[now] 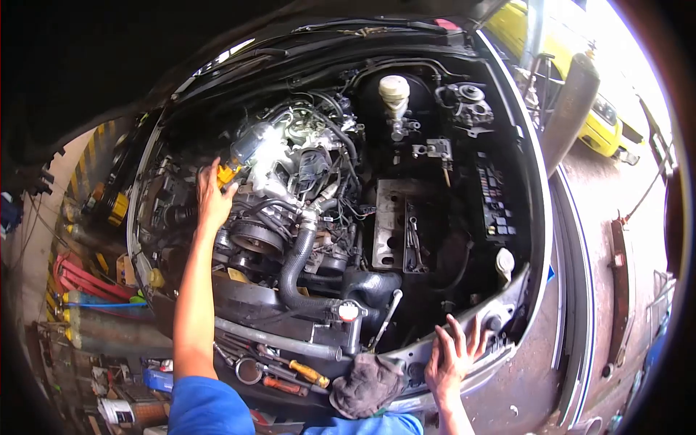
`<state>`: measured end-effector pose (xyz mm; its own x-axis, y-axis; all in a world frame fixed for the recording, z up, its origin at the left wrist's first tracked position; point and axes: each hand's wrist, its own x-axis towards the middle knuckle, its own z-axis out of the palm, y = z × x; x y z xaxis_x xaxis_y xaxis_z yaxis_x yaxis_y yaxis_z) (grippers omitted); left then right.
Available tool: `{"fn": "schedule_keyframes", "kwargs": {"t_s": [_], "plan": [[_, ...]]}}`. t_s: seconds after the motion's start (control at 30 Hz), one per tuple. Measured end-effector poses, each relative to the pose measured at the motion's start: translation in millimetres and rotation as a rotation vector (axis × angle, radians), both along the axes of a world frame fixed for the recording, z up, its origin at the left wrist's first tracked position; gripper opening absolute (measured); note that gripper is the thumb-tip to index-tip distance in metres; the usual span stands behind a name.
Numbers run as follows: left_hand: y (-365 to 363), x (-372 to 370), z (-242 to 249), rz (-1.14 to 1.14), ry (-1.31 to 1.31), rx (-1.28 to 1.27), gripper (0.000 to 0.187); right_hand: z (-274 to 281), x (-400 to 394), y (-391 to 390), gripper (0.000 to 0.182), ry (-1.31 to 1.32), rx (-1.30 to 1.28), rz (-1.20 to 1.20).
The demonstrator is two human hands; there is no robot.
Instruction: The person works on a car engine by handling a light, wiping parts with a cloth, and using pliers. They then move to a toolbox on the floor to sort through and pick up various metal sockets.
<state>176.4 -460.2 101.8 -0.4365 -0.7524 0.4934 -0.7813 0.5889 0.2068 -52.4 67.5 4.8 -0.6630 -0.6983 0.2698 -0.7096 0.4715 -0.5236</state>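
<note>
Over the engine, my left hand (214, 199) is closed around the yellow end of a lit work light (250, 151). Its glare washes out the hoses and wiring beside it. Below that hand a belt pulley (257, 238) shows at the front of the engine. A thick black radiator hose (299, 264) curves down to the radiator cap (349, 311). My right hand (455, 355) rests with fingers spread on the front body panel (413, 354) of the car and holds nothing. A dark crumpled cloth (368, 384) lies to its left.
Screwdrivers (309, 373) and other tools lie along the front edge. A ratchet-like tool (386, 319) leans beside the radiator. A metal tray (391, 225), brake fluid reservoir (394, 90) and fuse box (495, 199) occupy the right side. A gas cylinder (573, 109) stands outside.
</note>
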Motion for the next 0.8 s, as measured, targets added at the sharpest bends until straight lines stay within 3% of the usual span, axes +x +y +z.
{"fn": "schedule_keyframes", "kwargs": {"t_s": [0.13, 0.2, 0.37, 0.47, 0.6, 0.73, 0.8], "plan": [[114, 6, 25, -0.229, 0.012, 0.073, 0.066, -1, -1, 0, 0.031, 0.07, -0.104, -0.008], [199, 0, 55, -0.322, -0.044, 0.309, 0.053, -5, -3, 3, 0.031, 0.126, -0.147, 0.0], [333, 26, 45, -0.674, -0.222, 0.472, 0.035, -21, 1, 9, 0.022, 0.11, -0.248, -0.049], [390, 29, 26, -0.812, -0.165, 0.542, 0.03, -25, 2, 10, 0.02, 0.115, -0.3, -0.05], [443, 22, -4, -0.962, -0.203, 0.448, 0.028, -27, 4, 11, 0.022, 0.145, -0.308, -0.062], [484, 15, -11, -0.976, -0.155, 0.474, 0.032, -20, 2, 12, 0.022, 0.181, -0.363, -0.037], [493, 8, -22, -0.967, -0.141, 0.316, 0.035, -26, 2, 6, 0.022, 0.188, -0.375, -0.048]]}}
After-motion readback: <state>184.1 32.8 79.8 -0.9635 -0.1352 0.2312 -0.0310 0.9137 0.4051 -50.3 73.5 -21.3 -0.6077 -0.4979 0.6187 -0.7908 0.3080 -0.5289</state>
